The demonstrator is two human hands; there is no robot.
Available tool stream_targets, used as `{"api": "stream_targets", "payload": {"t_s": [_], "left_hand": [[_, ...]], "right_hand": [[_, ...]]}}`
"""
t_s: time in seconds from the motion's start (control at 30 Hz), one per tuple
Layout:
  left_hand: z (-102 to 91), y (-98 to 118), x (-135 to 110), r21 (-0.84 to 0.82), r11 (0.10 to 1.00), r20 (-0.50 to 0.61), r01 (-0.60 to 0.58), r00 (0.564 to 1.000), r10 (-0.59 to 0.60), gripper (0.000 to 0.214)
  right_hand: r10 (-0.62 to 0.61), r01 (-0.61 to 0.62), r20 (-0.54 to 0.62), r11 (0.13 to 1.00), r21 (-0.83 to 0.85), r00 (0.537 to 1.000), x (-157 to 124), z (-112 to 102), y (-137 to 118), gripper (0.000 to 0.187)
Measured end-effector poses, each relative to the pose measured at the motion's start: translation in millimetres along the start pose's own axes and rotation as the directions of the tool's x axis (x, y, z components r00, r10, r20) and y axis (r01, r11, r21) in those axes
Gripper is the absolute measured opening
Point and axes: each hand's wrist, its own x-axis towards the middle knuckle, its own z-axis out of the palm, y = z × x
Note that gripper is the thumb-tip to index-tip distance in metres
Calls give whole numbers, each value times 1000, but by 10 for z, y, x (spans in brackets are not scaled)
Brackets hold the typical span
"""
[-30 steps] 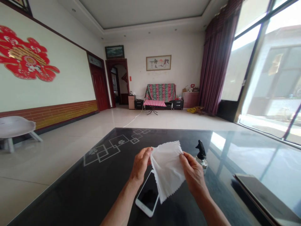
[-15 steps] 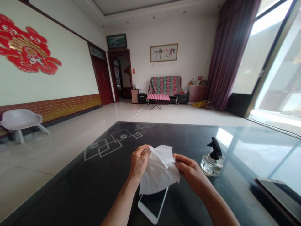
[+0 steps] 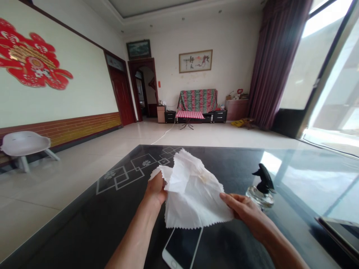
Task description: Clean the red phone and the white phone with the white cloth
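Observation:
A white cleaning cloth [image 3: 193, 194] with zigzag edges is stretched between my two hands above the table. My left hand [image 3: 157, 188] is closed on its left side, and a fold of the cloth hides most of those fingers. At the right edge, my right hand [image 3: 242, 209] pinches the cloth between thumb and fingers. Beneath the cloth lies a white smartphone [image 3: 183, 246] with a dark screen, its upper end covered from sight. Just beyond my right hand stands a clear spray bottle [image 3: 262, 190] with a black trigger head.
The glossy black table [image 3: 92, 228] has white square patterns on its far left part. A second dark device [image 3: 342, 233] lies at the right edge. A white chair [image 3: 26, 144] stands on the floor to the left.
My hands have moved apart, and the cloth has opened out wider and risen higher. A fold now drapes over my left fingers. My right hand has shifted right, closer to the spray bottle in view.

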Motion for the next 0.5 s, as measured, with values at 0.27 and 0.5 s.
{"api": "stream_targets", "payload": {"t_s": [0.27, 0.5], "left_hand": [[82, 198, -165, 6, 997, 118, 77, 990, -78, 23], [132, 120, -305, -3, 995, 104, 104, 989, -104, 23]], "right_hand": [[-176, 173, 19, 979, 111, 984, -83, 79, -41, 50], [-154, 125, 135, 971, 201, 979, -122, 366, 3, 43]]}}
